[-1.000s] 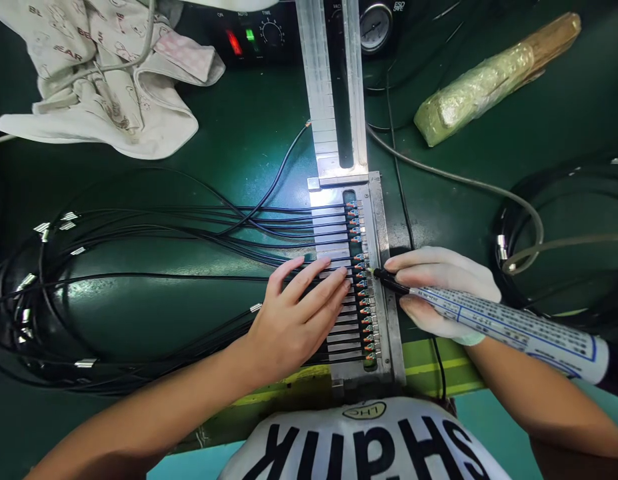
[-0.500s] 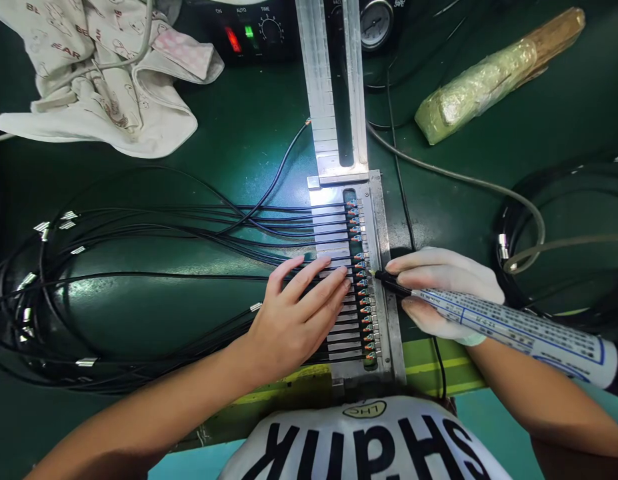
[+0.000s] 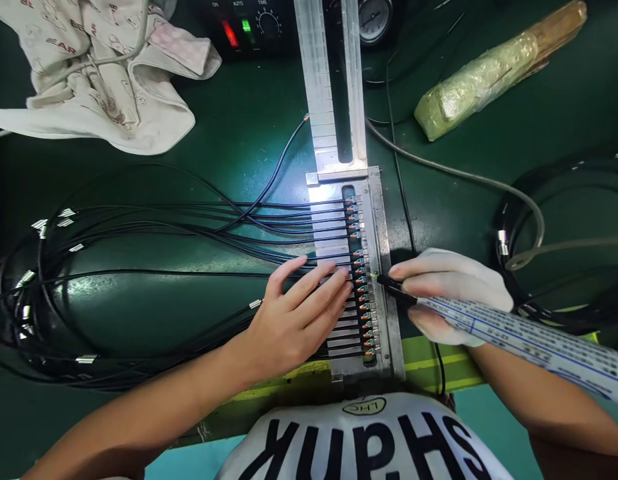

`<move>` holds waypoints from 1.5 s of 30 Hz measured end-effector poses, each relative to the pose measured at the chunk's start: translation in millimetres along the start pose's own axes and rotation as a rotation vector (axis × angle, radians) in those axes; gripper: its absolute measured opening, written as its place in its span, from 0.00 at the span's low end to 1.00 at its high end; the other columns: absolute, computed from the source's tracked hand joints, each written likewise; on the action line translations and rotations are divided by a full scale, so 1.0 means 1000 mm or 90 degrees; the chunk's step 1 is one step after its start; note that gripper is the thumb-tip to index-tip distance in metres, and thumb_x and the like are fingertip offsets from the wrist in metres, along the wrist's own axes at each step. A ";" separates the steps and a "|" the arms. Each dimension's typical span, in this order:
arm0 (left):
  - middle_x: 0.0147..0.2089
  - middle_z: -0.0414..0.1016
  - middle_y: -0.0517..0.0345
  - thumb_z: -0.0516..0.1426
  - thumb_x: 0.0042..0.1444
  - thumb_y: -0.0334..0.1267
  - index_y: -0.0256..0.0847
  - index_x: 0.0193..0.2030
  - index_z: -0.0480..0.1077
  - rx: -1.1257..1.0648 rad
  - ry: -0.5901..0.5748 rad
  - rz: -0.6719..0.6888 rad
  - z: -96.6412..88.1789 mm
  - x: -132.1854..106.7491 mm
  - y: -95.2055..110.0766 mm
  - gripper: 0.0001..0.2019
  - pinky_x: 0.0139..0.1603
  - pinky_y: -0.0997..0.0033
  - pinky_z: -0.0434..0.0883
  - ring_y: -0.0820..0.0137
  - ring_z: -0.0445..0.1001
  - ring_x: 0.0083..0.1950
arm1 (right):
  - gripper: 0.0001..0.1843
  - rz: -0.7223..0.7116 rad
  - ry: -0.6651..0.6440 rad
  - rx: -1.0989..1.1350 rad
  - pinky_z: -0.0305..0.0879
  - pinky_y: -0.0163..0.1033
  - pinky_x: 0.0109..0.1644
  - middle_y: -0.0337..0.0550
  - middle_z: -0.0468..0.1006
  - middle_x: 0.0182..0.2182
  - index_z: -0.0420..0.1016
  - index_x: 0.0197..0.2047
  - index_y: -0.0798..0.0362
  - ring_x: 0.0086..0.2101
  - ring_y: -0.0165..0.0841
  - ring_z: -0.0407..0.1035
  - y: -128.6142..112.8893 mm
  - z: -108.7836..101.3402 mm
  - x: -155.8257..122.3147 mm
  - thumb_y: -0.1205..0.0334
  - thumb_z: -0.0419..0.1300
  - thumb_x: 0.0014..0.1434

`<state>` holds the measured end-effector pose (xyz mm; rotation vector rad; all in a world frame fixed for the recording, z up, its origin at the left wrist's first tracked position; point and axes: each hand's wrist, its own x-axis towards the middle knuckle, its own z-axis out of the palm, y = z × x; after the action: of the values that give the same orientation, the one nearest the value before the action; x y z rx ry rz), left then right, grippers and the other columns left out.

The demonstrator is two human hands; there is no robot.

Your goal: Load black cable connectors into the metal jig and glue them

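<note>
My left hand lies flat, fingers spread, on black cables where they enter a metal fixture. The fixture holds a row of several cable ends with orange and blue wire tips. My right hand, in a white glove, grips a long white printed syringe like a pen. Its black nozzle and fine tip touch the wire ends near the middle of the row.
Black cables with silver ferrules loop over the green mat at left. A cream cloth lies at the back left, a control box and gauge behind the rail, a wrapped bundle at back right, a grey hose right.
The syringe tip has shifted slightly down the row and my right hand moved a little right. My left hand stays pressed on the cables.
</note>
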<state>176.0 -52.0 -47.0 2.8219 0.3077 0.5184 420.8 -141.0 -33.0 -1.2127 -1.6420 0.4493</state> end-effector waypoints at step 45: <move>0.58 0.76 0.47 0.61 0.61 0.29 0.32 0.56 0.72 -0.056 -0.012 -0.001 -0.001 0.003 0.000 0.15 0.62 0.52 0.66 0.59 0.75 0.59 | 0.10 0.010 -0.028 0.002 0.78 0.41 0.37 0.51 0.83 0.37 0.79 0.39 0.56 0.34 0.37 0.79 0.003 0.002 -0.001 0.65 0.69 0.52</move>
<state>178.2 -51.3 -45.6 2.7403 0.2774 0.4917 420.9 -140.4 -36.5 -1.2218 -1.6690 0.4919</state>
